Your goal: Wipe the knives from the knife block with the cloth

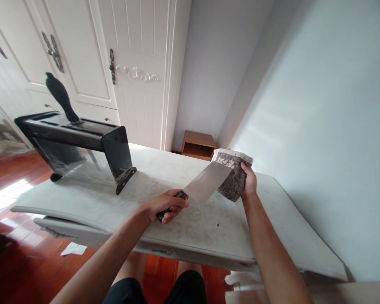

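Note:
My left hand (169,206) is closed around the black handle of a cleaver (207,181), whose broad blade points to the right and away from me. The blade's far end overlaps a grey fuzzy cloth (232,181) with a pale top edge. My right hand (248,180) grips that cloth by its right side, thumb on the near face, and holds it above the white table (190,228). Whether the blade touches the cloth or only passes in front of it, I cannot tell.
A black knife block (114,139) with clear sides stands on the table's left, a black-handled knife (61,97) upright in it. Behind are a white wardrobe (139,42) and a small brown shelf (199,137). A wall (319,118) borders the right. White paper (73,249) lies on the floor.

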{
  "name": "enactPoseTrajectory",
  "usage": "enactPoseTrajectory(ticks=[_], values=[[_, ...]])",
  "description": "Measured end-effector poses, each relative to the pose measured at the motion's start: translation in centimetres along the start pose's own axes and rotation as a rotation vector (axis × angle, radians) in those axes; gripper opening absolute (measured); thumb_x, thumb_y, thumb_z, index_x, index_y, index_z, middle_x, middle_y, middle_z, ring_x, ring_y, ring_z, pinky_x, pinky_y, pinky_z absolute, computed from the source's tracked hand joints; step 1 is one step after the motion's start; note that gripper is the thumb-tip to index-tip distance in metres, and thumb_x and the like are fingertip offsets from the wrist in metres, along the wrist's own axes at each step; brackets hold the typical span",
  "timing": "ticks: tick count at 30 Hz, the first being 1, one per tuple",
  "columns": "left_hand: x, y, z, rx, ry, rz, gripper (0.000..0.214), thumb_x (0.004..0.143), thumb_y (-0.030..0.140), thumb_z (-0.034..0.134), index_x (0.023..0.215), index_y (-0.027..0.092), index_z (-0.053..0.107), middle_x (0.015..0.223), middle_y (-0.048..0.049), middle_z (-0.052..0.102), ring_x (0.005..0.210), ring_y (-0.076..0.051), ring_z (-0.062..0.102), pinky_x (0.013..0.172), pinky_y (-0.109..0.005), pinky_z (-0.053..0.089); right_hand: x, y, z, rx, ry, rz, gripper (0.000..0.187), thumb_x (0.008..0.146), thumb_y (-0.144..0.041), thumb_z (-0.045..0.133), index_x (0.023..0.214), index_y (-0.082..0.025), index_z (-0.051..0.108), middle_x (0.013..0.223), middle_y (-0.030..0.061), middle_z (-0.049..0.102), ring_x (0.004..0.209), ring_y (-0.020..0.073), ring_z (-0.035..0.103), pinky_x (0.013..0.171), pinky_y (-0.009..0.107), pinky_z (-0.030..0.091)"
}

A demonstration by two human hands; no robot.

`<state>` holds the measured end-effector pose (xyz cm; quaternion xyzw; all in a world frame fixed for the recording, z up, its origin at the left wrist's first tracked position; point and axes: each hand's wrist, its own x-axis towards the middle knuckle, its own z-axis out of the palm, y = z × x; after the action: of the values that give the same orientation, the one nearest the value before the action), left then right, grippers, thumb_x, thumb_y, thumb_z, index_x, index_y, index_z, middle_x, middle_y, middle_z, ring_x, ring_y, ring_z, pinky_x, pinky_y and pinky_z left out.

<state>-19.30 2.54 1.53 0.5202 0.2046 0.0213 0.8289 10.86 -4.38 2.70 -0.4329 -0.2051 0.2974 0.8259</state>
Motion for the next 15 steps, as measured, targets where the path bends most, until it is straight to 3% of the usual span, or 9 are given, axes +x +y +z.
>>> enactPoseTrajectory(ticks=[5, 10, 15], values=[[-0.5, 0.1, 0.0, -0.012, -0.091, -0.057, 0.035, 0.071, 0.031, 0.073, 0.08, 0.023, 0.04, 0.045, 0.0137, 0.035, 0.026, -0.004, 0.026, 0.021, -0.014, 0.023, -0.6, -0.6, -0.6, 0.032, -0.09, 0.148, 0.028, 0.058, -0.032, 0.07, 0.083, -0.018, 0.069, 0.072, 0.0021, 0.075, 0.069, 0.0252, 0.072, 0.073, 0.041, 0.061], [-0.7, 0.2, 0.1, 0.016, -0.08, -0.063, 0.036, 0.072, 0.031, 0.073, 0.081, 0.023, 0.039, 0.043, 0.0145, 0.035, 0.025, -0.004, 0.027, 0.023, -0.013, 0.024, -0.7, -0.3, -0.6, -0.031, -0.132, 0.102, 0.023, 0.053, -0.025, 0.068, 0.076, -0.018, 0.068, 0.069, 0.0, 0.074, 0.064, 0.0226, 0.071, 0.072, 0.037, 0.06], [-0.7, 0.3, 0.3, 0.037, -0.095, -0.075, 0.036, 0.072, 0.029, 0.073, 0.084, 0.023, 0.04, 0.041, 0.0147, 0.035, 0.025, -0.005, 0.027, 0.023, -0.014, 0.026, -0.8, 0.5, 0.2, -0.091, -0.146, 0.119, 0.018, 0.06, -0.03, 0.071, 0.073, -0.017, 0.067, 0.065, -0.0003, 0.072, 0.059, 0.0198, 0.068, 0.064, 0.032, 0.058]])
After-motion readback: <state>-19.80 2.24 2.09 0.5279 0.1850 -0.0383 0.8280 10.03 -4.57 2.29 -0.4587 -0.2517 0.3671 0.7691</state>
